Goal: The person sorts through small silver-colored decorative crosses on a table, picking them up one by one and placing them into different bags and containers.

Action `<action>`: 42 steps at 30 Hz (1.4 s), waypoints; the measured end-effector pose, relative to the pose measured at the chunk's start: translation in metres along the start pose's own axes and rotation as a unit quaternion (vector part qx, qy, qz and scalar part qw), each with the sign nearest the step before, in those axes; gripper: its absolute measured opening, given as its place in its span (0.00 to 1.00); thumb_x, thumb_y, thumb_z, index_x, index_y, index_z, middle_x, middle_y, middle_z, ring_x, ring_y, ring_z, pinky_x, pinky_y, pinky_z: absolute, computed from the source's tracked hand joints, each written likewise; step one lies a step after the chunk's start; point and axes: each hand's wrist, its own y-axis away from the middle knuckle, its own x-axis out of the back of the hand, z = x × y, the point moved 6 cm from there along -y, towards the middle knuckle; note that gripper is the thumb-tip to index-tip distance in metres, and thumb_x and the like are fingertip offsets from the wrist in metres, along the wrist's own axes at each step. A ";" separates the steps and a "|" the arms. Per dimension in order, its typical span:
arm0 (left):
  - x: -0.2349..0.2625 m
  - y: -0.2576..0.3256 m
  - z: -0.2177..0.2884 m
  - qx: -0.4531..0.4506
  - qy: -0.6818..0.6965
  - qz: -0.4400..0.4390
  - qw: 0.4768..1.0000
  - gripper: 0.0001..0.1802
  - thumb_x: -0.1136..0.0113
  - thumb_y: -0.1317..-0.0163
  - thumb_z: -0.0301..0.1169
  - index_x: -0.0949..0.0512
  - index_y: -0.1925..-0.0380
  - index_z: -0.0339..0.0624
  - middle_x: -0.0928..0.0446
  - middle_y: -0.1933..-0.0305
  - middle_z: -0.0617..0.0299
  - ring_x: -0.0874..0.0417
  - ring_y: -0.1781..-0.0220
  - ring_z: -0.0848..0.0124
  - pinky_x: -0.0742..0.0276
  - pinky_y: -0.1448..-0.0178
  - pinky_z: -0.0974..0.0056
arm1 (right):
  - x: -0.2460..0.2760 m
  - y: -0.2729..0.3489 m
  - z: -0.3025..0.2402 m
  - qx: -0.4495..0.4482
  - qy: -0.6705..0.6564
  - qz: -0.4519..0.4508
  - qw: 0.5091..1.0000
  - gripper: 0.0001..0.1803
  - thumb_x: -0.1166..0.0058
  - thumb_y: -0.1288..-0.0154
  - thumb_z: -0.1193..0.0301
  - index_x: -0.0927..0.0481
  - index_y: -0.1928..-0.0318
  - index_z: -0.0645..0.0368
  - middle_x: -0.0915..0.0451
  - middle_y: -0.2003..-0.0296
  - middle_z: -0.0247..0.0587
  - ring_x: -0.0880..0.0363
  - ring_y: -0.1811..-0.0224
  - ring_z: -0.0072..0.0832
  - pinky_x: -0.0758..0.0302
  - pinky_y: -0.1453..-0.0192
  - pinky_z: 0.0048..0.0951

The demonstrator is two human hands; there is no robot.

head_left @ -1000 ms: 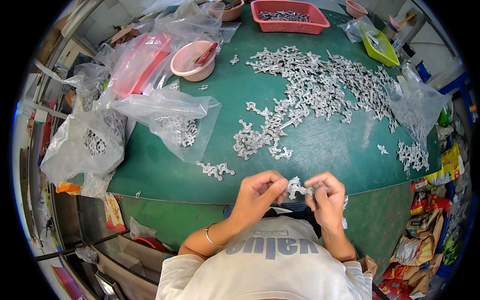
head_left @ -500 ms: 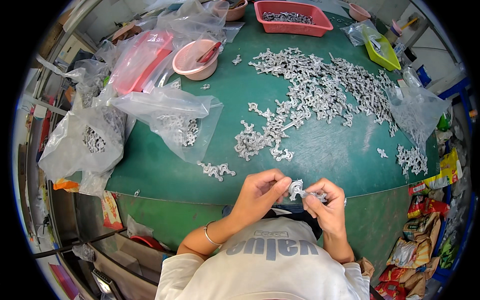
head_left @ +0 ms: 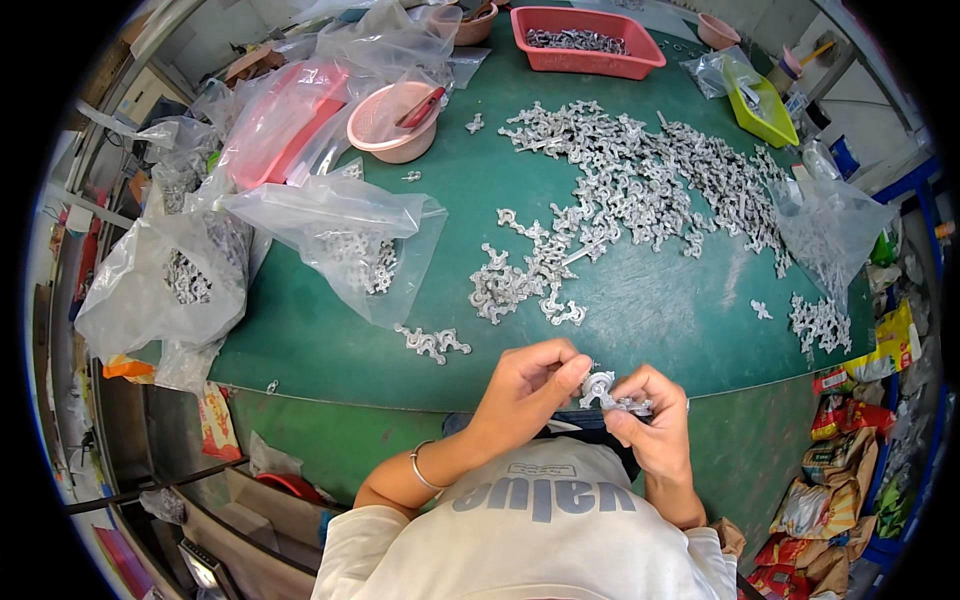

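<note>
With our right hand, we pinched a curved silvery metal casting near the green tabletop's front edge; our left hand curled nearly closed at its other side. A light, steady pinch seemed best. Our grip hid much, so we couldn't tell whether the left hand held it too.

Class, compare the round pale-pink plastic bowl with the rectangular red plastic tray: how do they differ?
The pale-pink bowl is round, the red tray rectangular. The bowl holds a red-handled tool; the tray, many small metal parts. The bowl is smaller than the tray. Both are open-topped and stand on the green table.
</note>
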 end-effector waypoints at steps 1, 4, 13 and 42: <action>0.000 0.000 0.000 -0.001 -0.002 -0.001 1.000 0.10 0.54 0.37 0.28 0.29 0.75 0.35 0.32 0.74 0.64 0.34 0.76 0.81 0.38 0.71 0.76 | 0.000 0.000 0.000 0.001 0.004 0.001 1.000 0.08 0.41 0.49 0.77 0.28 0.71 0.62 0.25 0.77 0.30 0.34 0.76 0.09 0.40 0.74 0.12; 0.000 0.000 0.001 -0.006 -0.008 -0.005 1.000 0.10 0.54 0.37 0.28 0.29 0.75 0.35 0.32 0.74 0.64 0.34 0.75 0.81 0.38 0.71 0.76 | 0.001 0.001 0.000 0.002 0.015 0.005 1.000 0.08 0.41 0.49 0.78 0.28 0.71 0.62 0.25 0.76 0.30 0.34 0.75 0.09 0.39 0.72 0.13; -0.002 -0.004 0.006 -0.051 -0.039 -0.018 0.998 0.10 0.53 0.38 0.29 0.29 0.75 0.34 0.31 0.74 0.64 0.33 0.76 0.81 0.37 0.72 0.76 | 0.001 0.003 -0.003 0.004 0.037 0.022 0.999 0.08 0.40 0.51 0.78 0.28 0.71 0.61 0.24 0.75 0.30 0.33 0.75 0.09 0.38 0.71 0.12; -0.022 -0.020 0.015 0.012 0.034 -0.072 0.997 0.12 0.53 0.37 0.31 0.29 0.76 0.36 0.30 0.79 0.65 0.32 0.80 0.81 0.36 0.76 0.75 | -0.002 0.012 -0.011 0.059 -0.022 0.025 0.998 0.11 0.43 0.51 0.83 0.31 0.69 0.62 0.21 0.67 0.43 0.25 0.64 0.19 0.30 0.61 0.19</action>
